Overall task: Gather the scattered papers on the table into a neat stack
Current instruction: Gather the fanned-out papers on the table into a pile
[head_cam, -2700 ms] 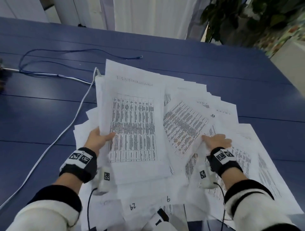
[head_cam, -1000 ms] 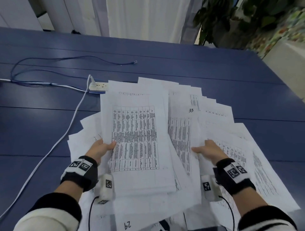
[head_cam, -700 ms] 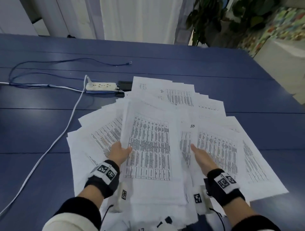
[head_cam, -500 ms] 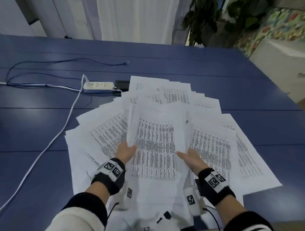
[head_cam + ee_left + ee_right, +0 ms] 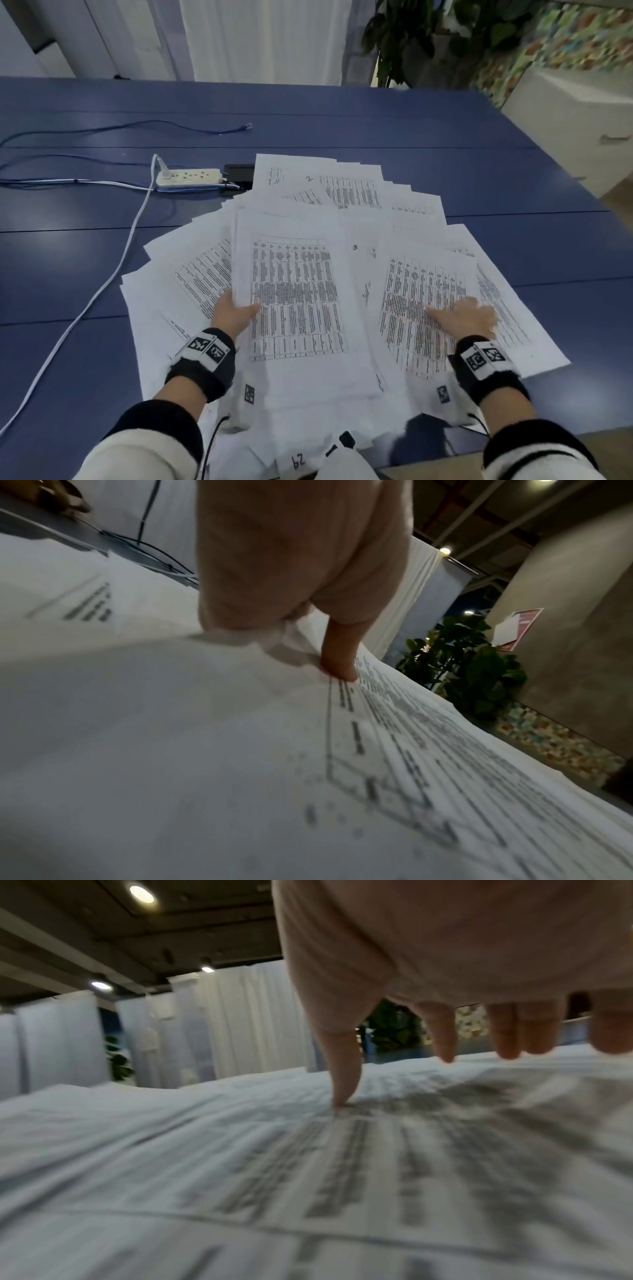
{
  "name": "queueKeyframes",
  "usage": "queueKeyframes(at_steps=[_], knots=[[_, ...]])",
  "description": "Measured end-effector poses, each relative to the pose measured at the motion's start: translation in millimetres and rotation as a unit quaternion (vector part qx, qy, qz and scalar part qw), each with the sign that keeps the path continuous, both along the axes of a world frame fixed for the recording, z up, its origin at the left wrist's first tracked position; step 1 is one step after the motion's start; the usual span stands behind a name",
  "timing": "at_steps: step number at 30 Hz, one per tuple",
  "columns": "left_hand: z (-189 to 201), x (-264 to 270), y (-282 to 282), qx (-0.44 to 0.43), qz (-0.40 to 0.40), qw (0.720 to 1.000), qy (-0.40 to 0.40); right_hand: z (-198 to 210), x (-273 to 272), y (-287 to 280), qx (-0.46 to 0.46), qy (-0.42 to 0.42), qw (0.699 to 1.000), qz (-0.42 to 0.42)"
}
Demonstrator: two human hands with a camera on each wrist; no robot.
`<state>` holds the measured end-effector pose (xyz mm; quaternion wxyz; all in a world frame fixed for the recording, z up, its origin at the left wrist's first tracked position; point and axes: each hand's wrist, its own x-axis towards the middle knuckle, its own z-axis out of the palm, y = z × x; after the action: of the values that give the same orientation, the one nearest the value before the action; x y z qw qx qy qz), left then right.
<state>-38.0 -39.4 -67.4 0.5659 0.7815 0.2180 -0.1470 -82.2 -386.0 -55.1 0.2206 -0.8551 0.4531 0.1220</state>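
Many white printed papers lie fanned out over the blue table. A thicker bundle of sheets sits in the middle of them. My left hand grips this bundle at its left edge, thumb on top and fingers under the paper. My right hand lies flat with spread fingers on a loose printed sheet to the right of the bundle. That sheet looks blurred in the right wrist view.
A white power strip with a white cable lies at the back left beside a black box. Thin blue wires run across the far left. A plant and a white cabinet stand beyond the table's right side.
My right hand has let go of the bundle's right edge and moved right onto a loose sheet. My left hand still holds the bundle, now lower over the pile.
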Motion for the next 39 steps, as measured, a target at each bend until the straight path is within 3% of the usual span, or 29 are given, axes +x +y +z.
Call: queueKeyframes(at_steps=[4,11,16,23,26,30,39], knots=[[-1.9,4.0,13.8,-0.026,0.01,1.0,0.012,0.1,-4.3,-19.9,0.021,0.044,0.997,-0.052],[-9.5,10.9,27.2,-0.076,0.004,0.996,0.038,-7.4,33.1,-5.8,0.032,0.021,0.999,-0.004],[-10.6,14.0,27.7,-0.089,-0.015,0.995,0.036,0.1,52.6,21.0,0.054,-0.052,0.996,0.047],[-13.7,17.9,26.4,-0.124,-0.044,0.991,0.04,-1.8,72.0,40.8,0.196,-0.124,0.972,0.026],[-17.3,16.9,37.4,-0.138,-0.011,0.99,0.023,0.2,71.4,13.7,0.214,-0.172,0.961,-0.011],[-21.7,20.0,52.1,-0.137,0.059,0.989,0.002,3.2,63.0,-2.0,0.258,-0.155,0.954,-0.007],[-26.8,27.1,51.7,-0.13,0.042,0.99,0.023,0.7,81.2,15.6,0.234,-0.206,0.949,0.04]])
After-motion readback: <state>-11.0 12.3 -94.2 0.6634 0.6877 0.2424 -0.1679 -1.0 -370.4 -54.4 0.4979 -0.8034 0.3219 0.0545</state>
